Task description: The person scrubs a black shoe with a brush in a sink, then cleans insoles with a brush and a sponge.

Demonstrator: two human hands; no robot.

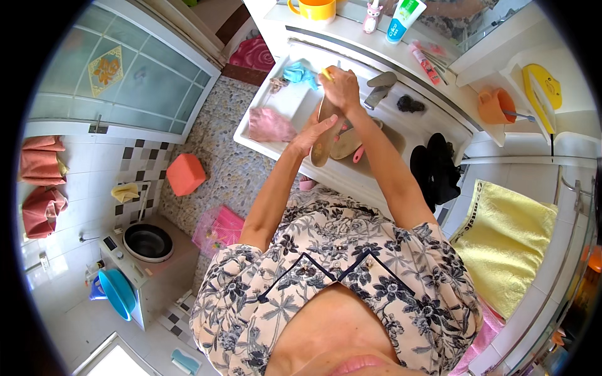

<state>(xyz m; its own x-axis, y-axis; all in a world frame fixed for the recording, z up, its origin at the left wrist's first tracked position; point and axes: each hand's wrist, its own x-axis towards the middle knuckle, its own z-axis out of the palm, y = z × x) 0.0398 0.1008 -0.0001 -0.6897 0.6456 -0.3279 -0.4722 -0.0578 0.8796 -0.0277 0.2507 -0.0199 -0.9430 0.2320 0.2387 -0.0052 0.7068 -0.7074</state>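
My left hand (pixel 316 130) grips a tan shoe insole or sandal sole (pixel 323 149) by its side, thumb on top, over the white sink (pixel 301 109). At its upper end, my right hand (pixel 341 89) is closed on a small yellow object (pixel 327 74), perhaps a piece of soap or a brush handle; the fingers hide most of it. Below the hands, a second sole or slipper (pixel 345 144) lies in the murky water of the basin, beside a pink handle-like piece (pixel 359 154). A blue cloth (pixel 299 74) and a pink cloth (pixel 271 124) rest on the sink's left ledge.
The metal faucet (pixel 379 89) stands right of my hands, with a dark scrubber-like clump (pixel 410 104) behind it. Black shoes (pixel 436 169) sit at the sink's right end. A shelf behind holds a yellow mug (pixel 317 10) and tubes. A red stool (pixel 186 174) stands on the pebbled floor.
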